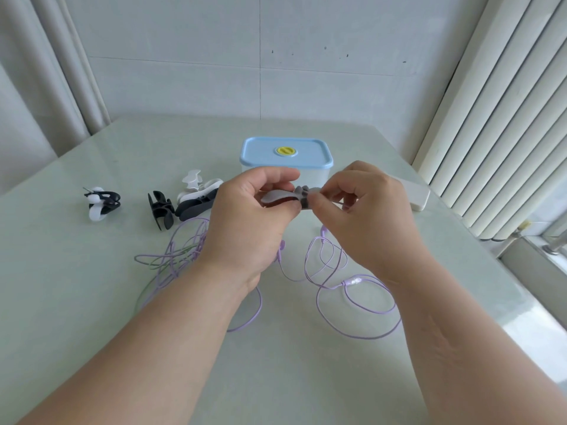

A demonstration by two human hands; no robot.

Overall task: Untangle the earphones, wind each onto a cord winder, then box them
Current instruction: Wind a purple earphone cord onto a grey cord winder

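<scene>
Both the left hand and right hand are pinching one cord winder, ideally keeping the purple cord taut.

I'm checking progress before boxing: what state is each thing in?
Box: lid on.
Purple earphones: loose on table, unwound.
Held winder: gripped by left hand and right hand.
Far-left winder: on table, apparently wound with white cord.
Spare winders: lying unused.

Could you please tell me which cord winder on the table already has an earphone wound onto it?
The black plastic cord winder farthest left, with white cord wrapped round it; the black and white winders nearer the middle lie bare.
</scene>
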